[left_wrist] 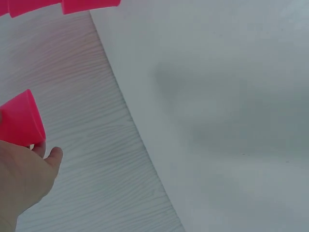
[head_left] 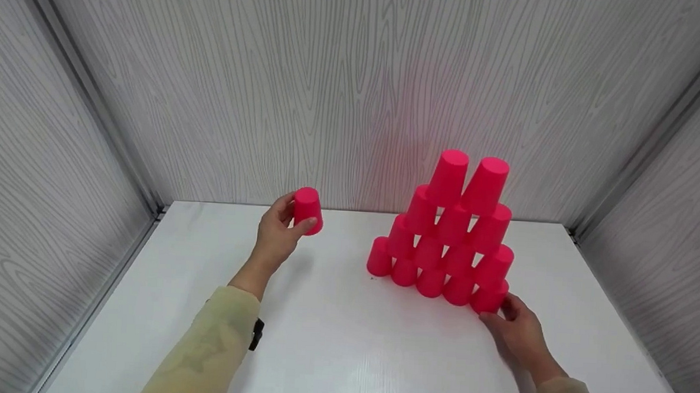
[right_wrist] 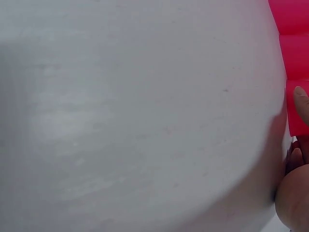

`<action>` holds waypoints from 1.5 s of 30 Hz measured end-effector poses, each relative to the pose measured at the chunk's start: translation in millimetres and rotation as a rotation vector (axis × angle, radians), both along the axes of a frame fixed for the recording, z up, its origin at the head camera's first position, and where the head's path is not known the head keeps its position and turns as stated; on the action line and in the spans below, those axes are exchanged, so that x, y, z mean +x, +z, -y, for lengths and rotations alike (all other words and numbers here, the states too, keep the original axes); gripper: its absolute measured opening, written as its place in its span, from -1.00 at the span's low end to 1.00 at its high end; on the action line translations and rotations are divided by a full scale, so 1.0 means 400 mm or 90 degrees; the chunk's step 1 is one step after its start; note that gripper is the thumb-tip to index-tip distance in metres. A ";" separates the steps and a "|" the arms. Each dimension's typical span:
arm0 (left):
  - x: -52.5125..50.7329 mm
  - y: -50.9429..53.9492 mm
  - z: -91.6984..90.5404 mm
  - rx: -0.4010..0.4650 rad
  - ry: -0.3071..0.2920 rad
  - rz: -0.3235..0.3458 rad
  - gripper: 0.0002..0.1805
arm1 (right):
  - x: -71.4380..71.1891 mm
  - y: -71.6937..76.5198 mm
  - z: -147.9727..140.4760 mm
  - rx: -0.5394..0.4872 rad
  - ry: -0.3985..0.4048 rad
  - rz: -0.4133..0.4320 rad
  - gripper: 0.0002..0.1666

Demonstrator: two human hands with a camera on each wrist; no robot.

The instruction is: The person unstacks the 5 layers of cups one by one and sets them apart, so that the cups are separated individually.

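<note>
Currently pinching tapered pink plastic cup in left hand, left of four-tier pink plastic cup stack; gripping near-right bottom cup with right hand; seemingly nearly done, minus held cup.

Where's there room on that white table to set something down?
The white tabletop is bare between the left sleeve and the right hand, from that sleeve to the left wall, and from the right hand to the right wall. It's crowded at the stacked pink cups, where the right hand grips a bottom corner cup.
</note>
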State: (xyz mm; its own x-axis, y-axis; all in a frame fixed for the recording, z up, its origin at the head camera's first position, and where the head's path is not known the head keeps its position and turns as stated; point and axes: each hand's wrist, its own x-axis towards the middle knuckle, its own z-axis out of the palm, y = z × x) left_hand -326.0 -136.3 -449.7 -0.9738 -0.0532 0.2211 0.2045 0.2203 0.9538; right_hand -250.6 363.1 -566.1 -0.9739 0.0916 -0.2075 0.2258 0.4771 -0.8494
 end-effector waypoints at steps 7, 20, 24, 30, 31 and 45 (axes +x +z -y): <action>-0.002 -0.063 0.075 0.016 0.034 0.049 -0.17 | -0.001 -0.001 -0.001 -0.005 0.002 0.000 0.10; 0.043 -0.138 0.295 0.020 0.148 0.141 -0.07 | 0.004 0.000 0.006 0.031 0.002 0.004 0.13; 0.057 -0.159 0.352 0.023 0.170 0.154 -0.08 | 0.004 0.000 0.007 0.027 -0.002 0.011 0.13; 0.085 -0.190 0.417 0.021 0.181 0.172 -0.06 | 0.002 0.001 0.005 0.015 -0.001 0.014 0.16; 0.089 -0.195 0.426 0.021 0.182 0.177 -0.05 | 0.002 0.001 0.005 0.013 -0.001 0.013 0.16; 0.117 -0.236 0.479 0.032 0.201 0.223 -0.02 | 0.002 -0.001 0.005 0.011 -0.001 0.009 0.19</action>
State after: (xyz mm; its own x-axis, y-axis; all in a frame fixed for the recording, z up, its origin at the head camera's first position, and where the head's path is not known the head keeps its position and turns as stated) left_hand -279.1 -327.9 -544.3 -0.9236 -0.3612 -0.1282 -0.2011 0.1719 0.9644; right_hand -249.7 361.3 -566.7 -0.9707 0.0971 -0.2198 0.2388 0.4919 -0.8373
